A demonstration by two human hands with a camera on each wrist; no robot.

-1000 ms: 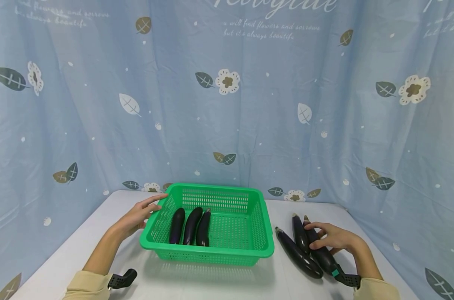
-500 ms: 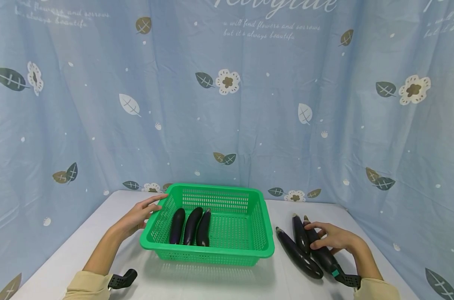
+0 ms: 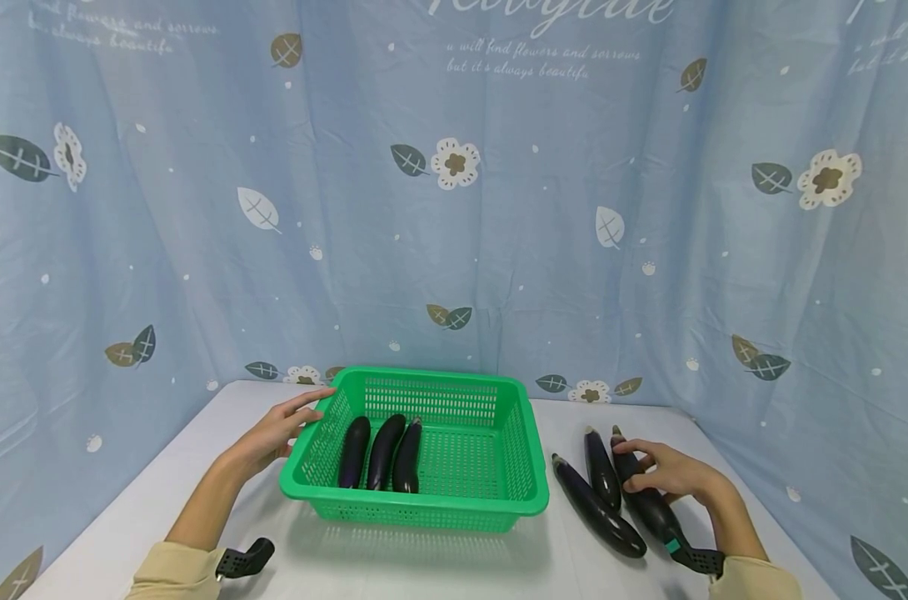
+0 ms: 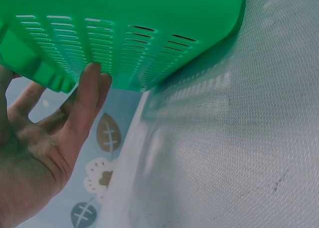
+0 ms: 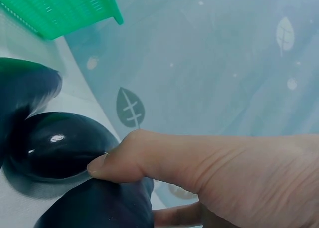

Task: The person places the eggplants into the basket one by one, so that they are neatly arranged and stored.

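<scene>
On the right side of the table, my right hand (image 3: 675, 472) holds a dark, glossy eggplant (image 3: 652, 512), thumb on its near side and fingers across it. In the right wrist view the thumb presses on this eggplant (image 5: 99, 208). Two more eggplants lie just left of it, a shorter one (image 3: 601, 471) and a longer one (image 3: 600, 517). My left hand (image 3: 270, 433) grips the left rim of a green plastic basket (image 3: 424, 500), with fingers under the rim against the slotted outer wall in the left wrist view. Three eggplants (image 3: 385, 450) lie side by side in the basket's left half.
The white table (image 3: 424, 567) carries the basket in its middle. Blue printed curtain (image 3: 454, 250) hangs behind and along both sides. A black wrist device (image 3: 246, 558) sits at the left cuff, another (image 3: 697, 558) at the right one.
The eggplant under my right hand has shifted slightly right, and a narrow gap now shows between it and the shorter eggplant. My left hand and the basket stay put.
</scene>
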